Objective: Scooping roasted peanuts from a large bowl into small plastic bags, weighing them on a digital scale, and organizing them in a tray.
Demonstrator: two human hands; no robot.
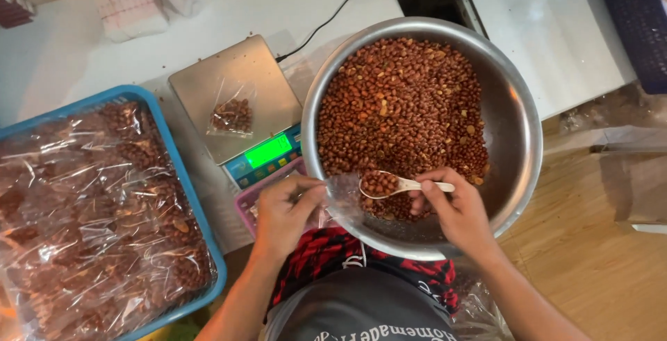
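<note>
- Head view: the right hand (455,209) had its grip closed around the handle of a small white spoon (403,186), pinched near the tail end. The bowl of the spoon was loaded with roasted peanuts (403,104) and pointed toward 9 o'clock.
- The left hand (288,209) had its grip pinched shut on the mouth of a little clear plastic bag (342,198), holding it open right beside the spoon tip, at the 7 o'clock edge of the big steel bowl (517,139).
- Handling guess: that bag looked super thin and floppy, basically weightless, so it needs holding at the rim with two fingers or the mouth just collapses. Probably slick too.
- The peanuts were loose, light and rolly, so I'd say the spoon has to stay level or they spill off. The spoon itself looked stiff and light, and the handle end was a fine place to hold it.
- At 10 o'clock from the bowl a scale (240,101) sat on the white desk (299,0) with a part-filled bag (233,115) on its plate.
- Way over at 9 o'clock, a blue tray (201,216) was piled with filled bags (97,209).
</note>
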